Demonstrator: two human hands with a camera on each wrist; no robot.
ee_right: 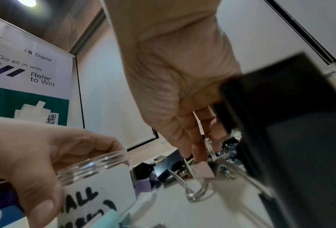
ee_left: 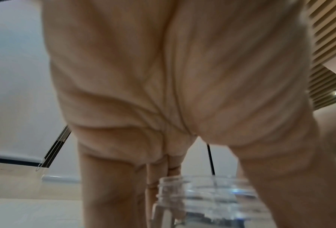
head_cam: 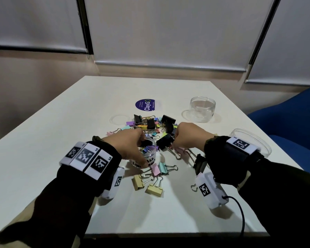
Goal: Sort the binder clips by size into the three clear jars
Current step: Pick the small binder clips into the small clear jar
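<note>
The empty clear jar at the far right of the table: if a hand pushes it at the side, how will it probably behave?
The empty clear jar looks thin-walled and holds nothing, so it is probably light and would slide easily on the smooth white table. It is wide and low, standing upright, so tipping seems unlikely. Its plastic looks clear and smooth, perhaps slippery to pinch.

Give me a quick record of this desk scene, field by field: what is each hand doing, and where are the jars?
left hand: grips the rim of the labelled jar, which already holds some clips
right hand: pinches a small pink clip at the pile's edge
clip pile: mixed black and pastel clips, mid-table
empty jar: far right, upright
third jar: behind the right wrist, partly hidden
table: white
</note>
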